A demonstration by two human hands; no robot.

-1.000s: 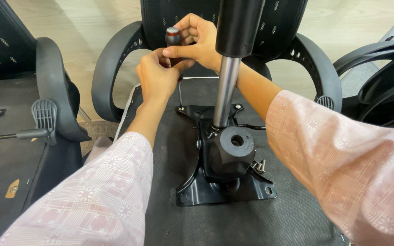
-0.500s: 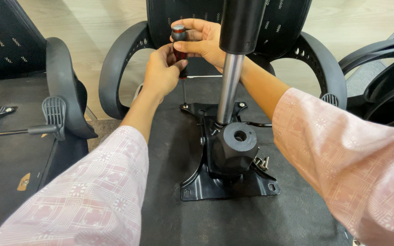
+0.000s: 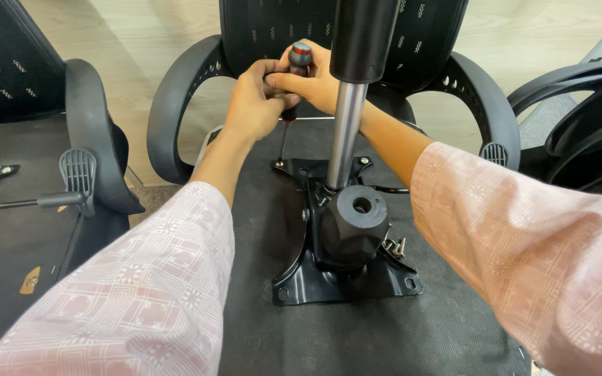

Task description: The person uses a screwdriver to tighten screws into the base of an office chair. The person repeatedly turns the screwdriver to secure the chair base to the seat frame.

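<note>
my left hand (image 3: 251,104) and right hand (image 3: 315,85) clamp the screwdriver (image 3: 297,69) handle | shaft upright, tip down at mounting plate (image 3: 346,282) | left nearer me

2 hands (image 3: 256,104) (image 3: 315,83), 1 screwdriver (image 3: 294,76), 1 gas cylinder (image 3: 348,118), 1 mounting plate (image 3: 315,282), 2 armrests (image 3: 172,104) (image 3: 485,97).

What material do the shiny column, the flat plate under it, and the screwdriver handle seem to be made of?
Column: probably polished or chromed steel, since it reflects light like a mirror.
Plate: likely stamped metal with glossy black paint, judging by its thin bent edges and bolt holes.
Screwdriver handle: seemingly hard black plastic with a red ring; both hands cover most of it.
</note>
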